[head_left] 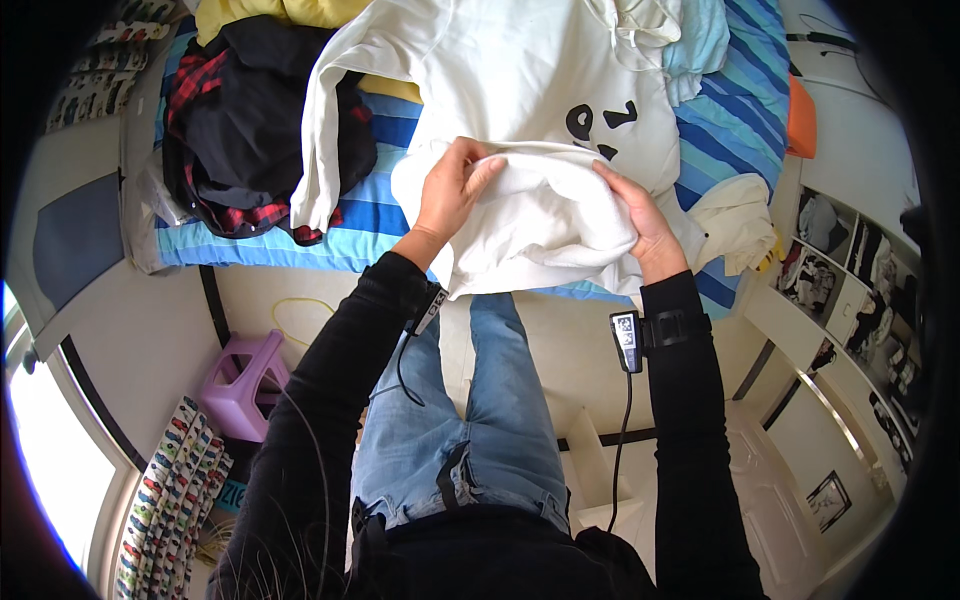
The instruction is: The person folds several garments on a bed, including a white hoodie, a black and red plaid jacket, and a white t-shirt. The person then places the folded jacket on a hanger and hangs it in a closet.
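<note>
A white sweatshirt (495,82) with black printed marks and a drawstring lies spread over the bed, its hem towards me. My left hand (455,191) grips the left part of the hem, thumb on top. At the right side of the hem opening, my right hand (643,217) holds the fabric, with some fingers hidden by it. Between my hands the hem gapes and shows the pale inner lining. One long sleeve (322,142) hangs down on the left, across a black garment with red checks (247,112).
Blue striped bedding (382,202) covers the bed. Yellow fabric (277,11), light blue fabric (697,49) and a cream garment (731,217) lie around the sweatshirt. A purple plastic stool (244,382) stands at left on the floor. Shelves with clothes (847,285) line the right side.
</note>
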The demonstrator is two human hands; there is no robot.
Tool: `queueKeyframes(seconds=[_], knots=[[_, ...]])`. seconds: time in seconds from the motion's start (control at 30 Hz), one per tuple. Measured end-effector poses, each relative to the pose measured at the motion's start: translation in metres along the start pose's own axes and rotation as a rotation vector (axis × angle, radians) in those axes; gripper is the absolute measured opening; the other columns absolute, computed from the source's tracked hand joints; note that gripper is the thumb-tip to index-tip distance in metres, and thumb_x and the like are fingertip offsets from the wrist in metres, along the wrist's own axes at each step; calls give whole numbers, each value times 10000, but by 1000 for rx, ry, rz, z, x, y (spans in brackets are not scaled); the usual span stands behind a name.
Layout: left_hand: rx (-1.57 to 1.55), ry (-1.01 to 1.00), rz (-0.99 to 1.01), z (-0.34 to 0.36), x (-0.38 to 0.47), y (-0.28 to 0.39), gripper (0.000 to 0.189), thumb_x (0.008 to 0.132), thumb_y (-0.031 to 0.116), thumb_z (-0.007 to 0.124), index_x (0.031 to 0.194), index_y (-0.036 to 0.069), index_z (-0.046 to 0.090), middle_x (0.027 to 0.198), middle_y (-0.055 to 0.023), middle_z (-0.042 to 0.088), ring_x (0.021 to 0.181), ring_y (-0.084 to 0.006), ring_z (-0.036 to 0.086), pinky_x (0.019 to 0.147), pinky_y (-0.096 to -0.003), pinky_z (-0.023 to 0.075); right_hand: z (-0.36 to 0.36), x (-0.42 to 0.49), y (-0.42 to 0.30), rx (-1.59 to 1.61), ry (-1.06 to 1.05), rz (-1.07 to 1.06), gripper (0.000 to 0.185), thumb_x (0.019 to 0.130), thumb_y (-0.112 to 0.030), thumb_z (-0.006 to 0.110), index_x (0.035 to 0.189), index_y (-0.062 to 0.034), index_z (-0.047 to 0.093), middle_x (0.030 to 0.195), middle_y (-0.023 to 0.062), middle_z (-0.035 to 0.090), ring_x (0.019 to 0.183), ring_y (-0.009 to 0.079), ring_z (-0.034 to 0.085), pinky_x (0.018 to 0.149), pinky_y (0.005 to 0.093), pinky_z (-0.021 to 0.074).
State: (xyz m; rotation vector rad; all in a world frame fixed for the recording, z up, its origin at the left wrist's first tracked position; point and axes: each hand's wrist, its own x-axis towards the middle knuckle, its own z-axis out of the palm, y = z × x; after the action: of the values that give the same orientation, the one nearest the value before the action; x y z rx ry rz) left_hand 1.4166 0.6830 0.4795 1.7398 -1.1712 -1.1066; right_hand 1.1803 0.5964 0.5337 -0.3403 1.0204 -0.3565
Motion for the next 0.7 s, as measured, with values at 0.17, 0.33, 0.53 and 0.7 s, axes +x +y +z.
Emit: queueKeyframes(seconds=[0.17,0.33,0.53,0.7], knots=[[465,271,181,-5,-12,-34,901,672,334,824,1381,82,327,1406,-197,318,1273,-375,339,1043,-437,313,9,-10,5,-25,1,60,325,903,-239,606,1091,27,598,970,83,662,827,126,642,718,244,526],[415,201,-180,-10,-8,-103,804,732,305,769,1386,79,360,1409,-205,343,1311,-391,311,1058,-445,297,16,-27,13,-303,25,146,381,867,-242,641,1121,38,591,1010,79,653,885,134,630,766,260,491],[-3,839,-923,-80,-12,-189,811,705,323,780,1336,-19,402,1352,-290,395,1247,-391,414,1036,-412,348,-12,-20,38,-991,-14,140,430,850,-253,642,1144,54,581,1021,99,656,879,170,621,788,293,475],[555,780,-596,-142,-50,-230,706,677,222,749,1315,92,477,1365,-246,408,1290,-401,348,1078,-427,293,-56,-26,55,-1188,219,-20,426,822,-260,648,1089,68,597,941,150,671,860,199,629,778,315,474]])
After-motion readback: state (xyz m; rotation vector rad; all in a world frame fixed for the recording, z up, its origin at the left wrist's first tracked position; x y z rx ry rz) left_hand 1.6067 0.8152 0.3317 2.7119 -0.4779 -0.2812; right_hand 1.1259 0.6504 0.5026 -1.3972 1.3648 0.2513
